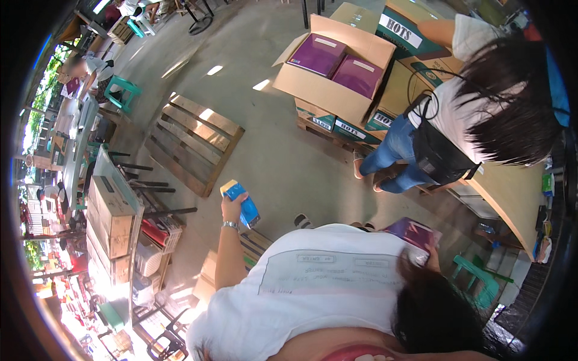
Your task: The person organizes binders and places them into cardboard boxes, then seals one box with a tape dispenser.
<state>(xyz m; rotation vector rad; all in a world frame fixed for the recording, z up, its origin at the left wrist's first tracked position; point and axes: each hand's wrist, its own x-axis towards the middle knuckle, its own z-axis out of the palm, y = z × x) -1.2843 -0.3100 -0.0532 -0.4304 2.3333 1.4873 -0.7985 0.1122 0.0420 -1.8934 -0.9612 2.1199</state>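
Out in front on the left, my left hand (232, 209) is closed round a small blue box (247, 210) with a yellow end. A metal watch sits on that wrist. Low on the right, close against my body, my right hand (433, 260) grips a purple box (409, 232); my hair covers part of this hand and the box. Farther ahead stands an open cardboard carton (322, 90) with purple boxes (357, 75) inside. Both held boxes are apart from the carton.
A co-worker (457, 120) stands at the right beside stacked cartons (397, 90). A wooden pallet (195, 141) lies on the floor ahead left. Tables with brown cartons (111, 207) line the left. Green stools (122, 93) and a curved tabletop (512, 198) at right also stand about.
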